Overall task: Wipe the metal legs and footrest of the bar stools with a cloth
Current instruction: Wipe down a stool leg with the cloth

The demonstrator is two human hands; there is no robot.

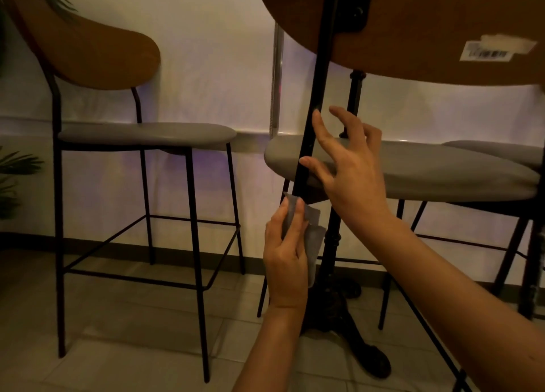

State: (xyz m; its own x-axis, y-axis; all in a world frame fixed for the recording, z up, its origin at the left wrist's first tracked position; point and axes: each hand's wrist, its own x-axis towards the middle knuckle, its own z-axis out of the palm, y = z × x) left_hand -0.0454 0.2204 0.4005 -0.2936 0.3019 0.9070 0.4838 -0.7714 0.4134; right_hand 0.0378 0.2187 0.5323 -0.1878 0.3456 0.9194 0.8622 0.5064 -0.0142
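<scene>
Pale grey-beige tiled floor [124,327], laid in large rectangular tiles with thin darker joints, meeting a dark skirting strip along the white wall. Standing on it at left: a bar stool with thin black metal legs, grey padded seat and curved brown wooden backrest [188,214], all four feet on the tiles. Standing on it at centre: a black cast-iron table pedestal with ornate splayed feet [351,327], feet resting flat on the tiles. Planted beside that base: the thin black legs of a second grey-seated stool [413,170]. Further right, legs of a third, partly cut off.
</scene>
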